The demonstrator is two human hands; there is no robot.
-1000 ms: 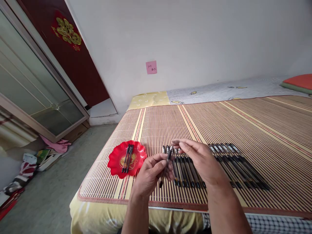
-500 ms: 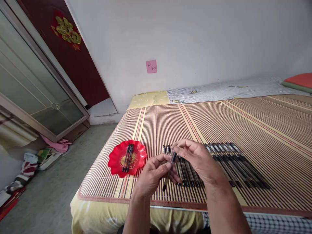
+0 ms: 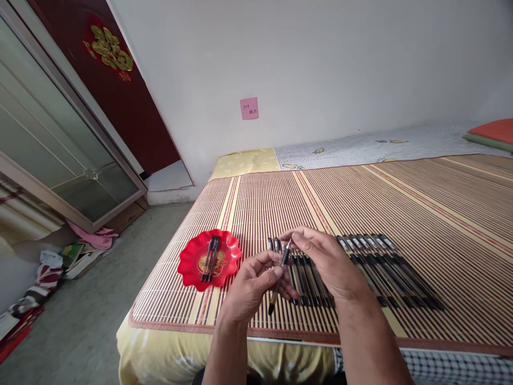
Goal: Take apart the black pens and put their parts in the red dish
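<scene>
My left hand [image 3: 250, 286] grips the barrel of a black pen [image 3: 279, 282], which slants from upper right down to lower left above the mat. My right hand [image 3: 323, 262] pinches the pen's upper tip with thumb and fingers closed. Under and behind both hands lies a row of several black pens [image 3: 380, 267] side by side on the striped bamboo mat [image 3: 401, 203]. To the left, a red scalloped plate [image 3: 188, 262] holds three black pens [image 3: 210, 258].
The mat covers a bed with a yellow sheet [image 3: 160, 353] whose front edge is close below my hands. A grey floor [image 3: 80, 321] with clothes and clutter lies to the left, beside a glass door [image 3: 60, 149]. An orange cushion [image 3: 492, 131] sits far right.
Both hands dropped slightly toward the mat with the pen, which tilted a little. My right fingers stay at its upper tip. The plate and the row have not moved.
</scene>
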